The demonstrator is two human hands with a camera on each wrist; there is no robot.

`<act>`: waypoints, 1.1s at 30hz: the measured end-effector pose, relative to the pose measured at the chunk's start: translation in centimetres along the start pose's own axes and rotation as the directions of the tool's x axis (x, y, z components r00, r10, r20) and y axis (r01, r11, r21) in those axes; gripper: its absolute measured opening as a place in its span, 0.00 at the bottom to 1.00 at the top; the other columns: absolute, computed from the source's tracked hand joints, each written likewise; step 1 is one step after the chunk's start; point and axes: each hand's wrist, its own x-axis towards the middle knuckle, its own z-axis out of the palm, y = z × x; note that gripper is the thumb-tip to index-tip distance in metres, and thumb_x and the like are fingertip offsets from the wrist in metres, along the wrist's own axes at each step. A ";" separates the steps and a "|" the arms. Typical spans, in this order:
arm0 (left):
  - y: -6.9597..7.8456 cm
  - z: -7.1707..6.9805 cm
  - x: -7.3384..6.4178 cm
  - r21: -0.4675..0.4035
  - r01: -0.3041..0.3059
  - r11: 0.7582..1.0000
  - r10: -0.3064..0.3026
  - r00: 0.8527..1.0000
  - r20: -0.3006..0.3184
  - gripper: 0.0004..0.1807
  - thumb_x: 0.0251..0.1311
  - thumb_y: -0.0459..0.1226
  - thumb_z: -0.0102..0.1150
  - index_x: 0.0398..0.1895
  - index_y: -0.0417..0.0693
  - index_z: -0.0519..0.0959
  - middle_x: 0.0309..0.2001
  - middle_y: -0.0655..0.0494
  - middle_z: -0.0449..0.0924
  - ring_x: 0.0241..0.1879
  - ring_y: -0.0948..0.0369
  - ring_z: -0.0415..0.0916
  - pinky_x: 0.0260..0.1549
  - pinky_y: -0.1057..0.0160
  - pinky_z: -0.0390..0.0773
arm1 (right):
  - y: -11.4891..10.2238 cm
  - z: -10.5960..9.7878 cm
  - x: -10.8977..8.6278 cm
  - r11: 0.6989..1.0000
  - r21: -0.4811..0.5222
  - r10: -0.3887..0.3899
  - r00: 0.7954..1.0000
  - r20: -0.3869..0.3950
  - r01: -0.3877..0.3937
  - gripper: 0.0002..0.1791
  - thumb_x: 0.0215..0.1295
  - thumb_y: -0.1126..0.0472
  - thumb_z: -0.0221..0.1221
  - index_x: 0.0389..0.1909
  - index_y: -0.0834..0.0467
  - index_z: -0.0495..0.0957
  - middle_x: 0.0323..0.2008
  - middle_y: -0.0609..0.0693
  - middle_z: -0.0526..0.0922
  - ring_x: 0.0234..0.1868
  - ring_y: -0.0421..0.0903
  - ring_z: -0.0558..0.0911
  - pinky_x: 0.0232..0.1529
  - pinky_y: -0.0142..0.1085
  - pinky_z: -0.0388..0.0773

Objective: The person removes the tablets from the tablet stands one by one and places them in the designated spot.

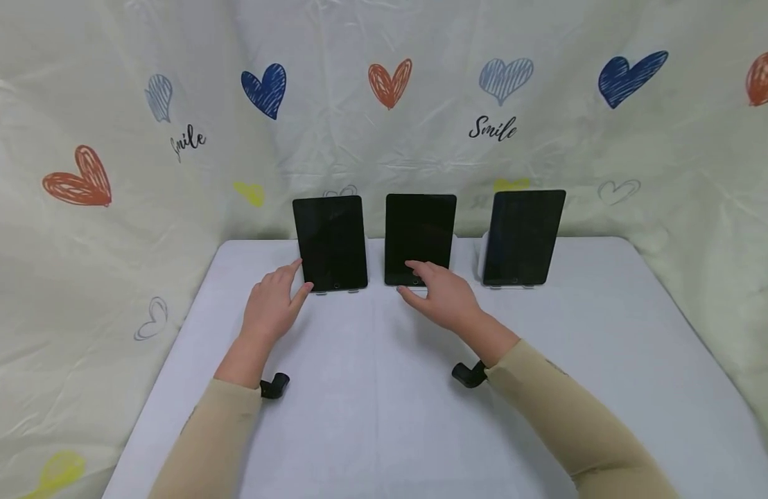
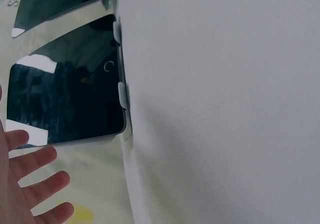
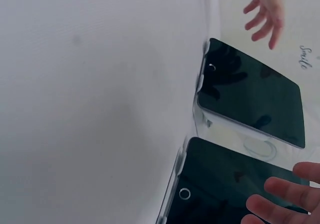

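Observation:
Three dark-screened tablets stand propped in a row at the back of the table. My left hand (image 1: 273, 305) is at the lower left edge of the left tablet (image 1: 330, 242), thumb and fingers spread apart. In the left wrist view its fingers (image 2: 40, 159) overlap that tablet's side edge. My right hand (image 1: 445, 294) reaches in front of the middle tablet (image 1: 418, 232), covering its lower right corner in the head view. Its fingers (image 3: 280, 209) spread loosely over the screen in the right wrist view. Apart from both hands, the right tablet (image 1: 524, 235) leans on its stand.
A white cloth covers the table (image 1: 371, 416). Right behind the tablets hangs a pale curtain (image 1: 334, 145) printed with hearts and "Smile". Small light clips (image 2: 123, 94) of a stand hold the left tablet's bottom edge. Black wrist cameras (image 1: 275, 385) sit at both wrists.

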 end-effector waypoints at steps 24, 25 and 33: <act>-1.2 -0.2 2.7 -0.035 0.070 0.997 -0.070 0.997 0.015 0.43 0.71 0.66 0.28 0.77 0.47 0.57 0.70 0.42 0.65 0.67 0.42 0.62 0.64 0.40 0.60 | -2.3 2.2 4.0 0.993 0.099 0.069 0.997 -0.027 -0.066 0.37 0.69 0.33 0.50 0.71 0.52 0.66 0.58 0.50 0.78 0.53 0.48 0.78 0.48 0.45 0.78; -1.2 -0.1 2.8 -0.036 0.076 0.996 -0.076 0.997 0.017 0.43 0.71 0.66 0.28 0.77 0.47 0.56 0.70 0.42 0.65 0.67 0.42 0.62 0.64 0.40 0.61 | -2.5 2.2 4.1 0.992 0.103 0.069 0.997 -0.028 -0.066 0.37 0.69 0.34 0.50 0.70 0.52 0.67 0.57 0.50 0.78 0.52 0.47 0.79 0.48 0.45 0.78; -1.3 -0.4 3.8 -0.049 0.134 0.990 -0.133 0.991 0.024 0.40 0.73 0.63 0.32 0.77 0.47 0.56 0.66 0.42 0.69 0.64 0.42 0.65 0.61 0.40 0.65 | -3.5 2.5 5.2 0.990 0.122 0.077 0.996 -0.041 -0.071 0.37 0.68 0.33 0.51 0.71 0.50 0.67 0.55 0.49 0.78 0.48 0.45 0.78 0.45 0.43 0.78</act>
